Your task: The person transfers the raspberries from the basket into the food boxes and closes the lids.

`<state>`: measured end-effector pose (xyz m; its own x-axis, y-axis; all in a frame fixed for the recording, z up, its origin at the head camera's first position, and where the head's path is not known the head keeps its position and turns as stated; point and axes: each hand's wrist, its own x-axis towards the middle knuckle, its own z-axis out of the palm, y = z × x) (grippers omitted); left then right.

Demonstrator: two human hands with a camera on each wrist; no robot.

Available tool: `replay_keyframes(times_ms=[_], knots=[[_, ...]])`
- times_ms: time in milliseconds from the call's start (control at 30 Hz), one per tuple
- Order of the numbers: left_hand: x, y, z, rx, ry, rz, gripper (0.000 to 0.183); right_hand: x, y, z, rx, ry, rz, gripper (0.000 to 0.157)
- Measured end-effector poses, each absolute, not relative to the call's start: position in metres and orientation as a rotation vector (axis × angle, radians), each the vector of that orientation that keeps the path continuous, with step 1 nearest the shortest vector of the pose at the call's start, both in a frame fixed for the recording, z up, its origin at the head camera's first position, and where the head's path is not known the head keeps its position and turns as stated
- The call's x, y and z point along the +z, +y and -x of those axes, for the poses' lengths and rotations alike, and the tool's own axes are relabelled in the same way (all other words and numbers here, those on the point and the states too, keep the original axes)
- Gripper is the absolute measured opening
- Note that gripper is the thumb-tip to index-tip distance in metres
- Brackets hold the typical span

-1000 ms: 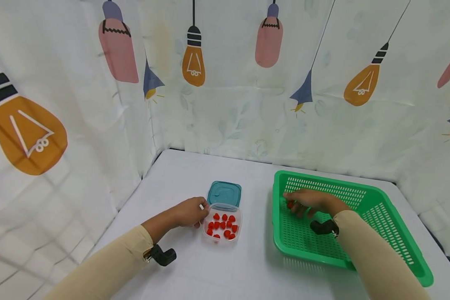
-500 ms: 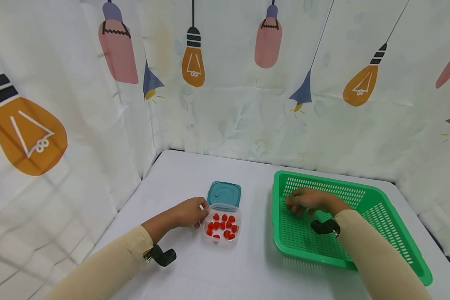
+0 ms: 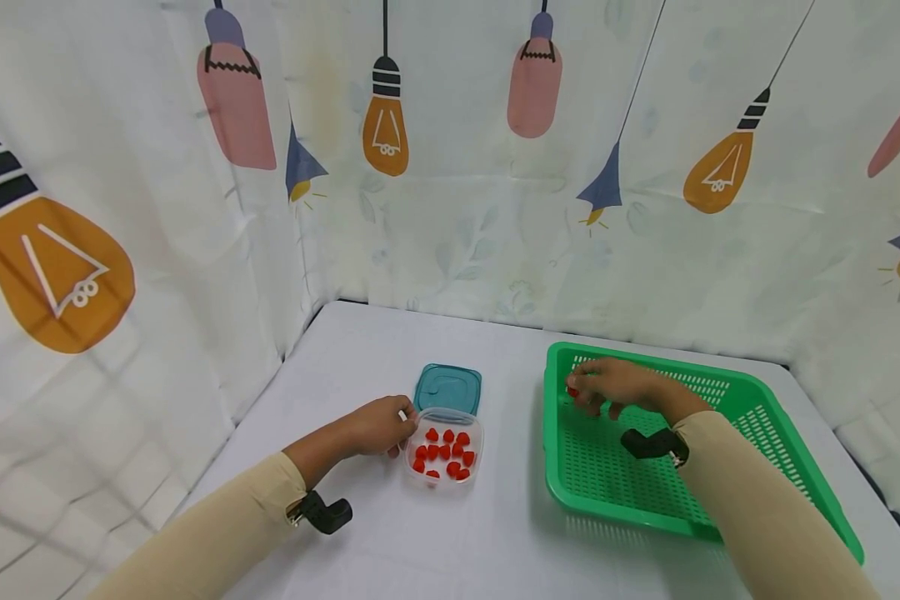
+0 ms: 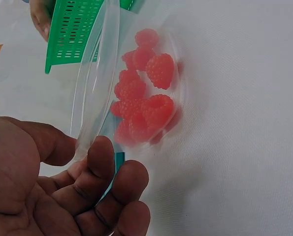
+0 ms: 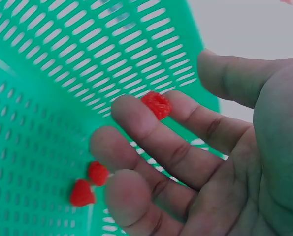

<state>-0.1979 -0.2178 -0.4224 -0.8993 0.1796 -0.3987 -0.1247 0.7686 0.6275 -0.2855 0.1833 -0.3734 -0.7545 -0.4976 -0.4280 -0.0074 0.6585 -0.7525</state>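
Observation:
My left hand (image 3: pixel 381 425) pinches the rim of a clear plastic container (image 4: pixel 89 113) between thumb and fingers, at its left side. Several red raspberries (image 3: pixel 445 452) lie spread over the container's floor. Inside a green slotted basket (image 3: pixel 607 517), my right hand (image 3: pixel 618 385) is near the left wall. A raspberry (image 5: pixel 156 105) is held between its index and middle fingertips, with the thumb apart from it. Two more raspberries (image 5: pixel 82 193) lie lower in the basket, past the other fingertips in the right wrist view; my hand hides them in the head view.
A teal lid (image 3: pixel 448 388) lies flat on the white-covered table (image 3: pixel 502 533) just behind the container. The basket takes up the right side of the table. A patterned curtain (image 3: pixel 450 233) hangs along the back and left edges.
My right hand has risen and shifted toward the basket's back left, with the raspberry moving along at its fingertips. The left hand and the container have stayed put.

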Motion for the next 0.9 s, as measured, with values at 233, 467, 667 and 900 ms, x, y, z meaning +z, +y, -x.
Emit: replay_keyframes(times_ms=[233,467,667,900], knots=[[-0.423,-0.219,0.197,0.938,2.527,-0.053,0.017,-0.351,0.178,0.283,-1.046,2.226,0.425,0.048],[-0.425,-0.219,0.198,0.936,2.525,-0.053,0.017,-0.332,0.169,0.279,-1.038,2.235,0.462,0.044],[-0.424,-0.219,0.199,0.927,2.53,-0.054,0.019,-0.314,0.159,0.275,-1.034,2.244,0.521,0.047],[-0.422,-0.218,0.197,0.928,2.532,-0.062,0.018,-0.304,0.139,0.273,-1.017,2.247,0.568,0.038]])
